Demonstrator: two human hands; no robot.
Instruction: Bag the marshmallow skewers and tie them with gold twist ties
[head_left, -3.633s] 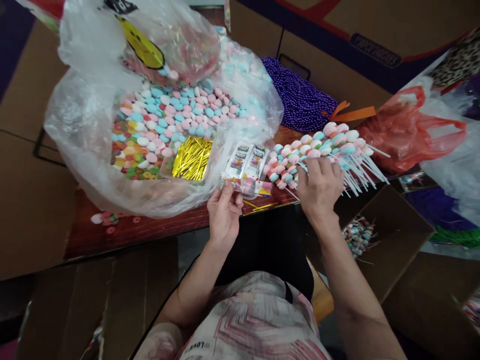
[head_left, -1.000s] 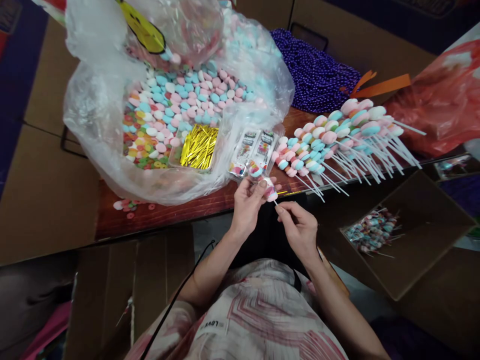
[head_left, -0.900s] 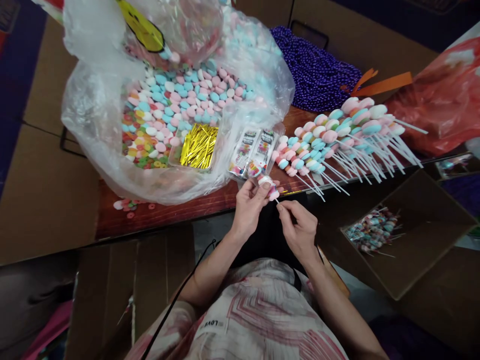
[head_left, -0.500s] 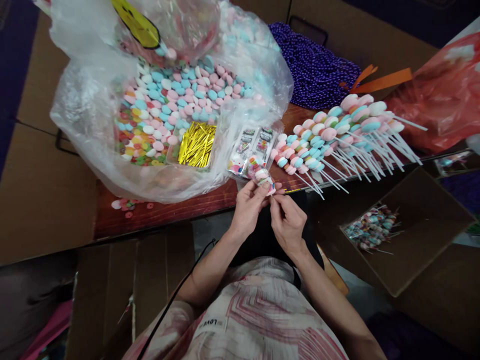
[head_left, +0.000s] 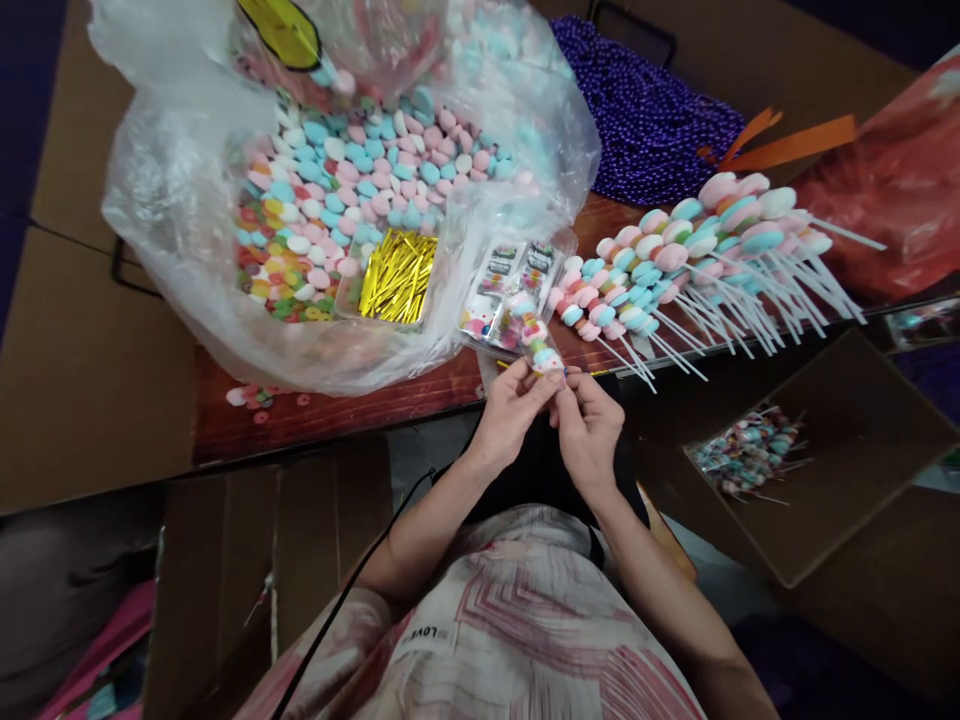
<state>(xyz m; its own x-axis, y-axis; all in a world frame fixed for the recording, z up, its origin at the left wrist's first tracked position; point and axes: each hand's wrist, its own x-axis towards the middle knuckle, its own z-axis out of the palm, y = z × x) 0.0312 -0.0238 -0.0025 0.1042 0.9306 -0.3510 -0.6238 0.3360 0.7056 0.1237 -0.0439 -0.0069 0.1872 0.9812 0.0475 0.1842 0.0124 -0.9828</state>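
Note:
My left hand (head_left: 516, 415) is closed around the lower part of a candy skewer (head_left: 537, 335), a stack of pastel candies in a clear printed bag. Its top points away from me over the table edge. Against its bottom end, the fingertips of my right hand (head_left: 590, 425) are pinched together. Whether a tie is also between them is too small to tell. Just beyond lies a clear tray of printed bags (head_left: 501, 275). Gold twist ties (head_left: 399, 275) fill a small box to its left. Unbagged candy skewers (head_left: 675, 255) with white sticks are piled on the right.
A large plastic bag (head_left: 172, 290) spreads under loose pink, blue and white candies (head_left: 360, 175) and gummy rings (head_left: 281, 270). Purple bead strings (head_left: 645, 120) and a red plastic bag (head_left: 892, 190) lie behind. Below right, a cardboard box (head_left: 817, 490) contains bagged skewers (head_left: 750, 450).
The candy skewer and both hands have shifted slightly right in view, and the skewer's bag shows more fully. My fingers stay closed at its lower end. The whole view has shifted slightly.

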